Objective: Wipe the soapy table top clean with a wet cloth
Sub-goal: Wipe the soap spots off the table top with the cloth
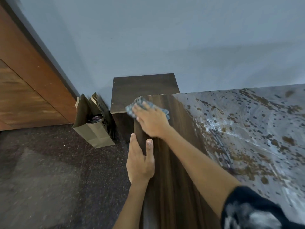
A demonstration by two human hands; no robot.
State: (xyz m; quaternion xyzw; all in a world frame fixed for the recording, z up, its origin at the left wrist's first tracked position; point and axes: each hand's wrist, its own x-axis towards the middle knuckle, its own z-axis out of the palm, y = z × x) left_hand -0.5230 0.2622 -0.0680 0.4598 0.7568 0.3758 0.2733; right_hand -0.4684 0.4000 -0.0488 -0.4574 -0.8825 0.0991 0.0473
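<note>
right hand (152, 123) flat, pressing cloth (140, 103) | left hand (140, 161) grips table (173, 162) edge

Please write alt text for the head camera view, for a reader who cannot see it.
A person's right hand presses a grey cloth onto the far left corner of a dark wooden table top, while the left hand grips the table's left edge. Soapy foam covers the table's right side.
</note>
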